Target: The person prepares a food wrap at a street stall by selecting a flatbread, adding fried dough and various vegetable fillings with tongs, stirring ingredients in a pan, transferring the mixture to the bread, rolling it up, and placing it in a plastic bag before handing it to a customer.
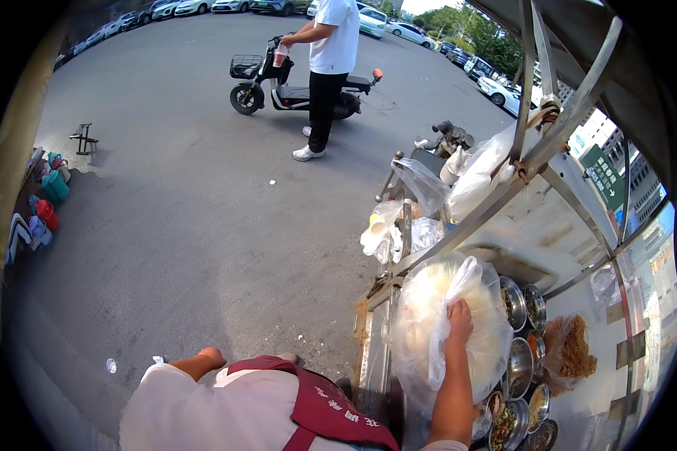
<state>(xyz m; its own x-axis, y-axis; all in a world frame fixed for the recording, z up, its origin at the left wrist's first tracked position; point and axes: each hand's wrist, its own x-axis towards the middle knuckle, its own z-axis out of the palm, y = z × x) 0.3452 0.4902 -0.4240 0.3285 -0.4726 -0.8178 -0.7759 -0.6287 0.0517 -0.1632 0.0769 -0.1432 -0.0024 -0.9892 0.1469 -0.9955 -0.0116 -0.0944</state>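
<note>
My right hand [459,321] rests on a large clear plastic bag [417,304] of pale, round, flat food on the cart, with its fingers at the gathered plastic; how firmly they hold it is hard to tell. My left hand [212,356] hangs low beside my body over the pavement, away from the cart, small in view, and its fingers cannot be made out. Right of the bag stand several metal bowls [520,366] of chopped food. Beyond them lies a clear bag of brown shredded food [578,352]. I wear a dark red apron [333,403].
A metal frame post [485,217] slants over the cart. Plastic bags [383,225] hang at its far end. A person [333,42] holding a drink cup stands by an electric scooter [293,97]. Coloured jugs [48,214] and a folding stool [83,138] are at the left.
</note>
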